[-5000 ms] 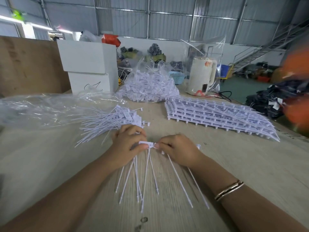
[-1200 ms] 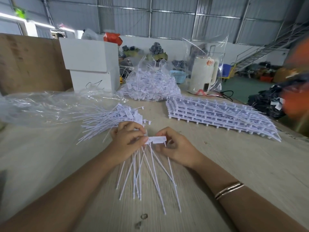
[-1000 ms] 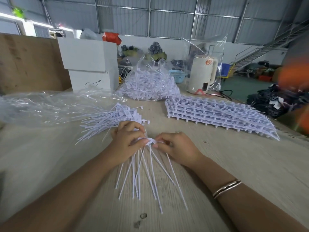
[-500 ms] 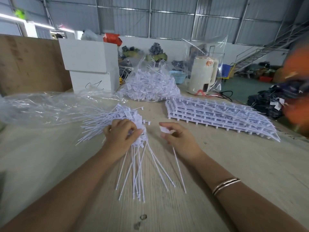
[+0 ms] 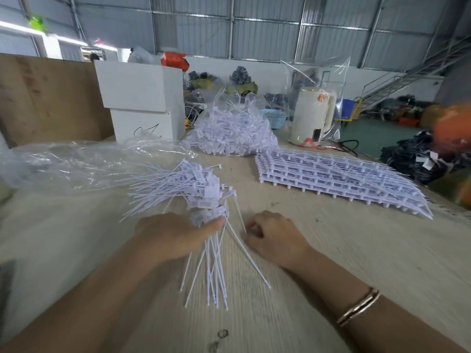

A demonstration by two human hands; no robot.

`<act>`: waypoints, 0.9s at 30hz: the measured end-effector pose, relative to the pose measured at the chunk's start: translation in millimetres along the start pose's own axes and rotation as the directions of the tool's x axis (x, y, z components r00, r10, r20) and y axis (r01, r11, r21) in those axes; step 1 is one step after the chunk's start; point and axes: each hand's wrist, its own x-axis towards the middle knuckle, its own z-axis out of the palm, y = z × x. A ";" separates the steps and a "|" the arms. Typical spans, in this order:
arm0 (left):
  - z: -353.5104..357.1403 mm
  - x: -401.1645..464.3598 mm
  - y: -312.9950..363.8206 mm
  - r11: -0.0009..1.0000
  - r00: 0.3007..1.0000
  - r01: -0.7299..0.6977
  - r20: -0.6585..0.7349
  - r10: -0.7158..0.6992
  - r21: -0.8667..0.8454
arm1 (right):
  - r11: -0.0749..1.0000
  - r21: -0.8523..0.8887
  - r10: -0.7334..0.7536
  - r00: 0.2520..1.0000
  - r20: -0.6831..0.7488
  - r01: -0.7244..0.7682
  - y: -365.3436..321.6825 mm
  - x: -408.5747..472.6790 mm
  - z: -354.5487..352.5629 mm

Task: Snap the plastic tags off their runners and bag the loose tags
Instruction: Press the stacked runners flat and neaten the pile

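The left hand [image 5: 173, 240] grips a bunch of loose tags [image 5: 216, 263] by their heads, now drawn apart from the right hand [image 5: 274, 238], whose curled fingers pinch one tail (half a second ago they held a snapped-off piece). So that strip looks finished. The bundle's long axis runs heads away, tails fanning toward the person across the surface [image 5: 356, 250], just beside the loose pile [image 5: 183, 184].
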 end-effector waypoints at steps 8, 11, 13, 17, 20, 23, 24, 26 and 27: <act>24.2 3.3 39.7 0.998 0.988 0.016 -0.152 -0.008 0.055 | 0.971 -0.120 -0.202 0.979 0.035 0.205 -23.7 -14.8 -2.2; 27.5 5.7 36.7 0.999 0.994 -0.033 -0.105 0.033 -0.001 | 0.977 0.120 -0.197 0.966 0.165 0.179 -14.0 -16.6 -6.8; 27.3 7.7 37.6 0.998 0.997 -0.046 -0.069 0.043 -0.047 | 0.958 0.269 -0.166 0.959 0.230 0.101 -9.2 -13.3 -7.9; 23.9 11.9 49.5 0.999 0.996 -0.027 -0.088 0.023 -0.041 | 0.805 0.589 0.043 0.997 0.067 -0.075 -1.3 -1.4 -9.0; 19.2 19.1 58.1 0.999 0.998 0.004 -0.060 -0.002 0.036 | 0.729 0.674 0.206 0.978 -0.045 -0.123 17.7 6.4 -10.9; 15.6 20.7 56.4 0.998 1.000 0.022 -0.015 -0.022 0.050 | 0.680 0.721 0.276 0.957 -0.083 -0.133 34.0 9.9 -10.9; 14.7 19.0 52.5 1.000 1.000 0.014 -0.024 -0.013 0.027 | 0.674 0.727 0.287 0.953 -0.097 -0.129 36.5 10.9 -10.4; 10.4 16.6 41.7 0.999 0.997 -0.023 -0.073 0.021 -0.024 | 0.683 0.720 0.292 0.950 -0.113 -0.125 38.1 12.8 -9.0; 6.1 17.3 34.8 0.998 0.993 -0.048 -0.108 0.043 -0.039 | 0.690 0.713 0.284 0.952 -0.111 -0.123 37.7 13.3 -8.2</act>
